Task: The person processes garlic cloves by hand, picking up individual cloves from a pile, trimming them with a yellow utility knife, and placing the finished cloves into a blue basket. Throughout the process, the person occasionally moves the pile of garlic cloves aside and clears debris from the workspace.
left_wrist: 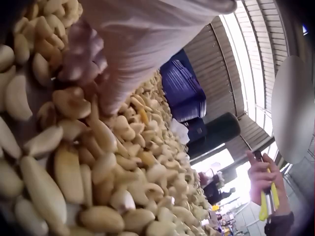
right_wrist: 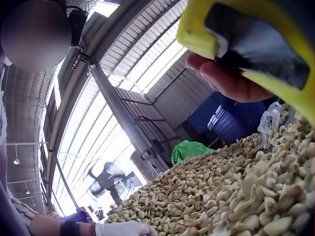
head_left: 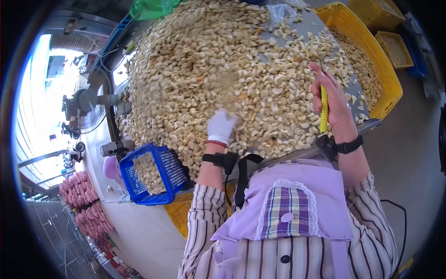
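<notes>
Peeled garlic cloves (head_left: 195,79) lie in a broad heap across the table. My left hand (head_left: 221,126), in a white glove, is low over the near part of the heap. The left wrist view has its gloved fingers (left_wrist: 115,91) reaching down among the cloves; I cannot tell whether they pinch one. At the right side of the heap, my bare right hand (head_left: 332,95) grips a yellow utility knife (head_left: 324,109), held above the cloves. The knife's yellow body and dark middle part fill the upper corner of the right wrist view.
A blue basket (head_left: 162,174) partly filled with cloves stands at the near left edge. Beyond the right edge is a large yellow crate (head_left: 392,79) holding more cloves. A fan (head_left: 88,100) stands left; a green bag (head_left: 151,8) and clear plastic bag (head_left: 281,13) lie at the back.
</notes>
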`<control>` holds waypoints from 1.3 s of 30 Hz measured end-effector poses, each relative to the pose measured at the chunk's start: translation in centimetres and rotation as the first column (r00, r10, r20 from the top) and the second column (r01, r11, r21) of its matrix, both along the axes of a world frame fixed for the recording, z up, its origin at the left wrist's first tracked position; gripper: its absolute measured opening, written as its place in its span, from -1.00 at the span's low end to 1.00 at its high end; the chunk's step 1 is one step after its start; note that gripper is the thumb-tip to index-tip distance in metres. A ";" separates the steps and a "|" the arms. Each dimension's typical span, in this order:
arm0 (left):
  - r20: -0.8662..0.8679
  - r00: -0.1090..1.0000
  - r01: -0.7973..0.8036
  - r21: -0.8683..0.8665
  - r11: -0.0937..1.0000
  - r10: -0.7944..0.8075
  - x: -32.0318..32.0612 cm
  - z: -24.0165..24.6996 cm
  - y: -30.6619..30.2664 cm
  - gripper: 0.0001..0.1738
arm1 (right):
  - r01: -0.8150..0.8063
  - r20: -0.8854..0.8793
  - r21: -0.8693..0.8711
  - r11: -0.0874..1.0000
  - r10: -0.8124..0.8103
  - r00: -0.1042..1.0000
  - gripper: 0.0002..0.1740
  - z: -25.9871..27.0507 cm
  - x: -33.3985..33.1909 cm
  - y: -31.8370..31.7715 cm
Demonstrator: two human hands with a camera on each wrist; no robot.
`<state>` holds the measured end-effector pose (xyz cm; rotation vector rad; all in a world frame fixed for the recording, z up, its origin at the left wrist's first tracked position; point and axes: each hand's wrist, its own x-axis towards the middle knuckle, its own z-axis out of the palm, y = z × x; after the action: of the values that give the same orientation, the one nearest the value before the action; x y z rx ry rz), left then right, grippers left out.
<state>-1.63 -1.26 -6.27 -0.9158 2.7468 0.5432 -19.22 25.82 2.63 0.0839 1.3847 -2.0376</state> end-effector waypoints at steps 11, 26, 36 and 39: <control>-0.358 0.913 0.135 0.720 0.681 0.197 -3.5 4.6 5.6 -0.77 | 0.033 0.065 -0.048 0.998 -0.030 0.997 -0.56 -2.1 -6.0 4.5; -0.188 0.972 0.139 0.942 0.306 0.138 -9.5 4.6 11.9 -0.78 | 0.105 0.143 -0.276 0.955 -0.067 0.987 -0.59 -4.4 -10.1 8.6; -0.175 0.899 0.408 0.664 0.627 -0.401 -12.1 -0.2 17.9 -0.69 | 0.226 0.126 -0.282 0.933 -0.197 0.972 -0.52 -3.2 -10.3 10.5; 0.022 0.986 -0.027 0.999 0.030 0.167 -12.6 2.0 14.4 -0.78 | 0.252 0.154 -0.287 0.924 -0.215 0.964 -0.56 -4.1 -10.3 12.0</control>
<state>-14.22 13.14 -4.23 -0.5727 1.4371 2.1977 -29.51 37.78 -1.48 0.2433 1.0121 -2.3800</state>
